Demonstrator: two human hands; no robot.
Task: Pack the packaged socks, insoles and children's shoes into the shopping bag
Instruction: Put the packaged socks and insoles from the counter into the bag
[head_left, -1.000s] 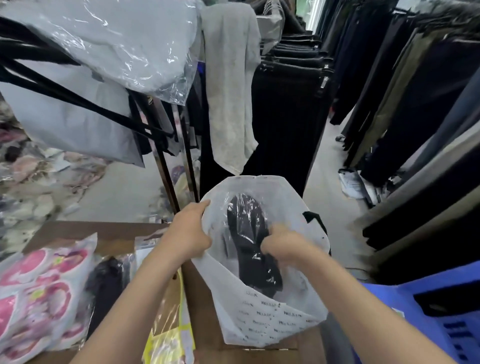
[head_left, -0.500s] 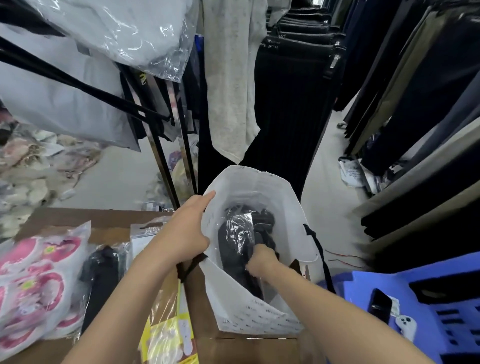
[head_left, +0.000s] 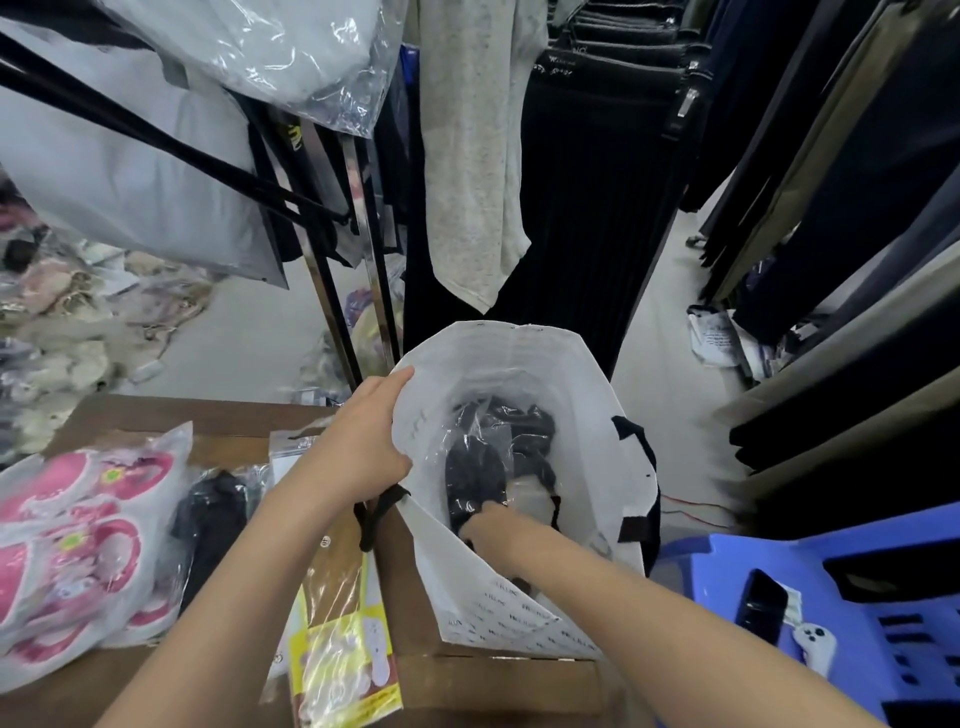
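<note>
A white shopping bag (head_left: 592, 395) with black handles stands open at the right edge of the brown table (head_left: 415, 597). My left hand (head_left: 363, 441) grips its near left rim and holds the mouth wide. My right hand (head_left: 488, 519) is deep inside the bag, its fingers hidden behind a clear packet of black socks (head_left: 475, 478) that it holds. More dark packaged items (head_left: 524, 431) lie at the bag's bottom. On the table lie a pink children's shoes packet (head_left: 67, 540), a black sock packet (head_left: 213, 509) and a yellow insoles packet (head_left: 343, 660).
Dark trousers (head_left: 587, 218) and a grey garment (head_left: 472, 156) hang just behind the bag. Plastic-wrapped clothes (head_left: 249, 47) hang overhead at left. A blue plastic stool (head_left: 852, 587) at right carries a phone (head_left: 761, 605) and a white controller (head_left: 815, 642). Clutter covers the floor at far left.
My right hand has pushed the black sock packet from the bag's mouth down deep inside. My left hand kept hold of the rim. The view tilted downward.
</note>
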